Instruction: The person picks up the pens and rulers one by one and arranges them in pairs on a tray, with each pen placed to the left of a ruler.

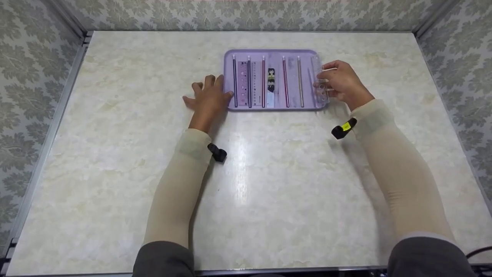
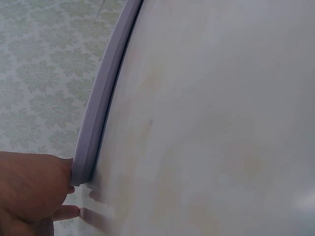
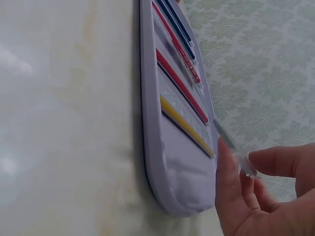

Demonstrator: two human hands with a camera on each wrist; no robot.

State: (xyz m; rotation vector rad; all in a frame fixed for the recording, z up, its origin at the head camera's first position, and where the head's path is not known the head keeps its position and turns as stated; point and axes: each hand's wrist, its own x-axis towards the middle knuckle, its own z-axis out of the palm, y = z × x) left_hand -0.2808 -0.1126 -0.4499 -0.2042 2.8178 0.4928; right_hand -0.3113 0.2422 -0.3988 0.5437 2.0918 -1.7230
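Observation:
A purple tray (image 1: 276, 109) lies near the back of the table. My right hand (image 1: 343, 80) pinches a clear plastic ruler (image 1: 322, 92) between thumb and fingers, over the tray's right edge. In the right wrist view this ruler (image 3: 229, 140) is tilted. At the tray's left side my left hand (image 1: 209, 98) has its fingers spread, with the thumb touching the rim. On the tray, dark pencils (image 1: 249, 88), red pencils (image 1: 285, 88) and a yellow pencil (image 3: 187, 127) lie apart. Between them are a pink ruler (image 1: 242, 82) and a black-patterned strip (image 1: 271, 77).
The pale marbled table (image 1: 276, 165) stretches in front of the tray and to both sides. Patterned walls (image 1: 250, 15) stand at the back and sides. A dark cable (image 1: 478, 252) shows at the front right corner.

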